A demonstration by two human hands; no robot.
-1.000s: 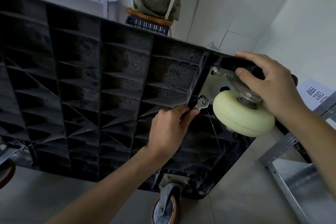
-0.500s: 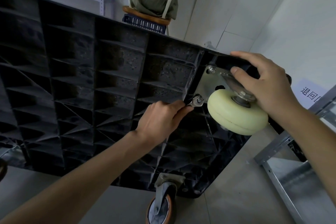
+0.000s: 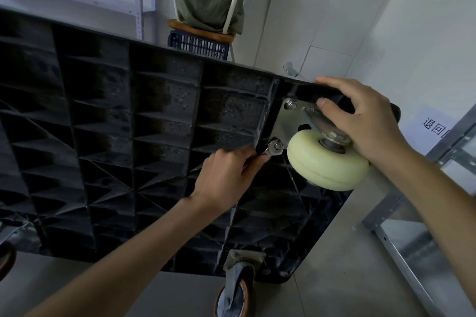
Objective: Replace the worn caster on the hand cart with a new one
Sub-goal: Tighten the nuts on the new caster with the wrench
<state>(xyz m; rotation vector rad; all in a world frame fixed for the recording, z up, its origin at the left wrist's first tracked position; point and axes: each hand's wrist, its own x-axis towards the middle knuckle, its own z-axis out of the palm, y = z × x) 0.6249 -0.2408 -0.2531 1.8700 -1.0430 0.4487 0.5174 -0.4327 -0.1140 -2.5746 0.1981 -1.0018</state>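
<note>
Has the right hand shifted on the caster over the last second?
No. The right hand, gripping the caster, keeps its thumb just as close to the upper bolt of the mounting plate as before; only the camera view drifted.

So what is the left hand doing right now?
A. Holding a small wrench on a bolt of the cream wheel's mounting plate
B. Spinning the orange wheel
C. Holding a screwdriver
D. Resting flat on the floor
A: the left hand grips a small wrench whose head sits on the lower bolt of the mounting plate, beside the cream wheel.
</note>
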